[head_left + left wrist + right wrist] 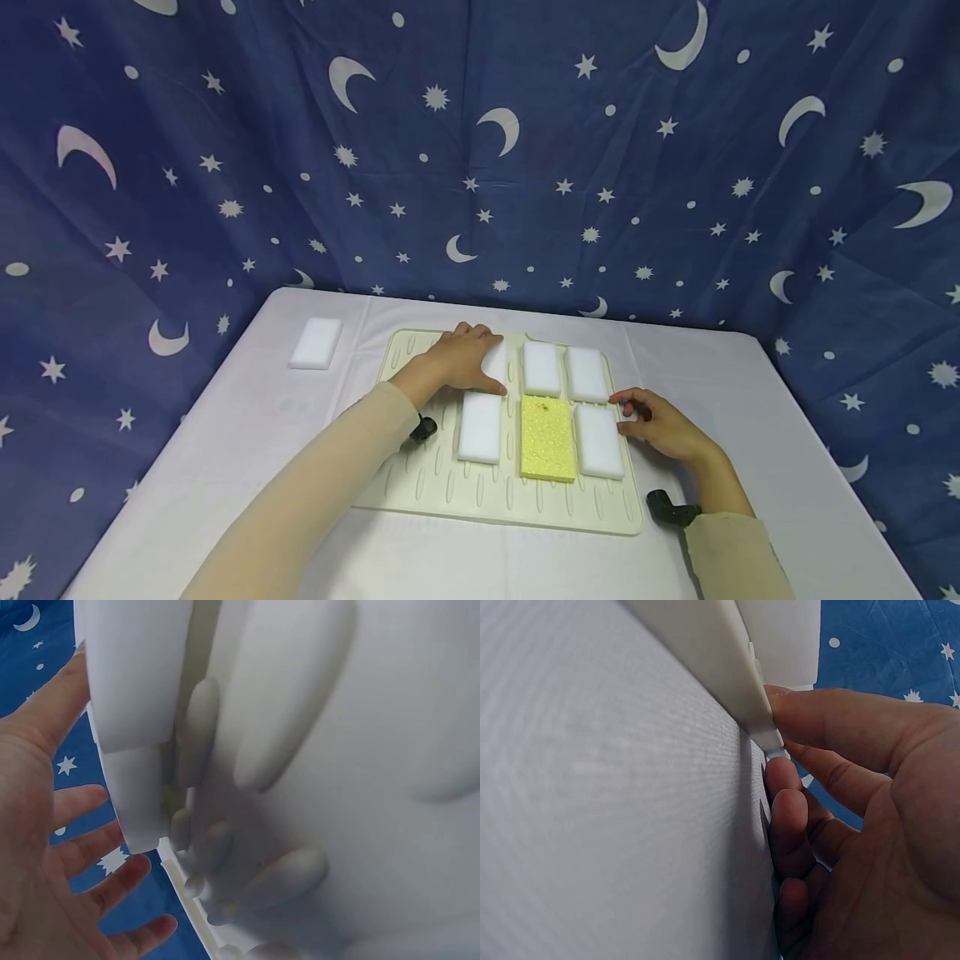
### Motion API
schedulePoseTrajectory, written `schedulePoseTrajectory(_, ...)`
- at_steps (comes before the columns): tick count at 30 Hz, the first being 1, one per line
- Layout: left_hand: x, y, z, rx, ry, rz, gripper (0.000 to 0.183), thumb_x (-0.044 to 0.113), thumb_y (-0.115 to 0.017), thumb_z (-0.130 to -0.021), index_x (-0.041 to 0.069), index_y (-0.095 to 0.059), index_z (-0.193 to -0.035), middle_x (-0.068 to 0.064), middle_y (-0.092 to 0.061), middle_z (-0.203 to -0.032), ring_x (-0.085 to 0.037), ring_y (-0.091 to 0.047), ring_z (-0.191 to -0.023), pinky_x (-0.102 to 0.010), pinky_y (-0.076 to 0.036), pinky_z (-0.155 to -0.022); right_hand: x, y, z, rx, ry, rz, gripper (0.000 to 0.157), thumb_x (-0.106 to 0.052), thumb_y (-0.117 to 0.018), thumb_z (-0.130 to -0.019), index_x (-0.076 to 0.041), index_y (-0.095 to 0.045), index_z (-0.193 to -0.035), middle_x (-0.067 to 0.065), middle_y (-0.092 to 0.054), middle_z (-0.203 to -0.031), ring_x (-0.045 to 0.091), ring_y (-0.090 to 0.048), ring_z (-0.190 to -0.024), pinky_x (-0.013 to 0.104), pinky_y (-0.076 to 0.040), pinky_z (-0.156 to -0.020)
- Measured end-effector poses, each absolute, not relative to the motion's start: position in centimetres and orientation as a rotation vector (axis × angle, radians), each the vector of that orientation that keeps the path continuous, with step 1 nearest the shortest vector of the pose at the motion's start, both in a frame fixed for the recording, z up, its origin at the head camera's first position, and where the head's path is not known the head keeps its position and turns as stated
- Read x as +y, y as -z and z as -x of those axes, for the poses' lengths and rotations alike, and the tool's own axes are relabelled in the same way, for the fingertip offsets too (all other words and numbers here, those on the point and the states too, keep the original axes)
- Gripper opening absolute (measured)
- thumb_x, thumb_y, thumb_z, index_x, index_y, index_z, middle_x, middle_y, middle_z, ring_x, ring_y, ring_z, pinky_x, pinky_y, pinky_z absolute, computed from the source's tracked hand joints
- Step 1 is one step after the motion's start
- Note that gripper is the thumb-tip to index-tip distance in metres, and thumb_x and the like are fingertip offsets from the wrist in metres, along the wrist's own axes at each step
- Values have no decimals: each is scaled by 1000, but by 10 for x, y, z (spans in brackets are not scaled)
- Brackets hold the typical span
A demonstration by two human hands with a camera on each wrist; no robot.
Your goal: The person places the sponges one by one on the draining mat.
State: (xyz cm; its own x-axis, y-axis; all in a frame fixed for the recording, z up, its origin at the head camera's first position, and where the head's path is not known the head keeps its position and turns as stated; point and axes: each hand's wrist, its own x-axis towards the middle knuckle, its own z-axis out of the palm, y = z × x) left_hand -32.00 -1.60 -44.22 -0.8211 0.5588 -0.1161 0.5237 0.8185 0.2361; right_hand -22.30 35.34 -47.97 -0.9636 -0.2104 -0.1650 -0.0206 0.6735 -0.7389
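Note:
A cream drying mat [480, 504] with raised oval ridges lies on the table. White sponge blocks and one yellow sponge [547, 442] lie on it. My left hand [461, 358] spreads over a white sponge [495, 362] in the back row, partly hiding it. In the left wrist view its thumb [64, 694] lies against a white block [139, 667], while the other fingers are apart and loosely extended. At the mat's right edge is my right hand [660, 425], beside the front right white sponge [600, 442]. Its thumb [832, 720] touches the mat's rim [735, 675]; its other fingers bend loosely near the tabletop.
Another white sponge [316, 343] lies alone on the white-covered table [247, 467], left of the mat. More white sponges sit on the mat: two at the back right [542, 367] and one at front left [480, 427]. A blue moon-and-star curtain [525, 208] hangs behind.

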Motion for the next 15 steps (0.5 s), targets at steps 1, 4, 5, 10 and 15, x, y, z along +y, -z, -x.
schedulePoseTrajectory(1, -16, 442, 320, 2824, -286, -847, 104, 71, -76, -80, 19, -39, -161, -7, -41, -161, -32, -39, -143, -54, -37, -116, 354, 480, 223, 2650, 1166, 191, 39, -15, -75, -92, -10, -63, -129, 10, -49, -107, 20, -44, -97, 27, -37, -77)
schedulePoseTrajectory(4, -16, 441, 320, 2826, -284, -846, 105, 73, -75, -79, 20, -38, -162, -6, -40, -162, -32, -39, -143, -53, -38, -116, 354, 480, 223, 2646, 1169, 189, 40, -15, -75, -92, -10, -63, -129, 10, -49, -107, 21, -44, -97, 27, -37, -77)
schedulePoseTrajectory(5, -16, 441, 320, 2826, -284, -846, 105, 73, -75, -79, 20, -38, -162, -6, -40, -162, -32, -39, -144, -53, -38, -116, 354, 480, 223, 2645, 1168, 192, 40, -15, -75, -92, -10, -63, -129, 10, -49, -106, 21, -44, -97, 27, -37, -77)
schedulePoseTrajectory(10, -19, 434, 318, 2814, -308, -838, 103, 72, -75, -81, 20, -38, -162, -5, -38, -163, -33, -37, -146, -54, -37, -116, 355, 479, 223, 2649, 1157, 193, 40, -15, -75, -92, -10, -62, -130, 11, -49, -107, 22, -44, -98, 28, -36, -79)
schedulePoseTrajectory(15, -24, 431, 318, 2821, -343, -841, 102, 73, -74, -81, 21, -38, -161, -5, -39, -163, -32, -35, -148, -54, -36, -118, 355, 479, 223, 2656, 1151, 189, 40, -15, -75, -92, -11, -63, -130, 11, -49, -107, 23, -44, -99, 28, -37, -79)
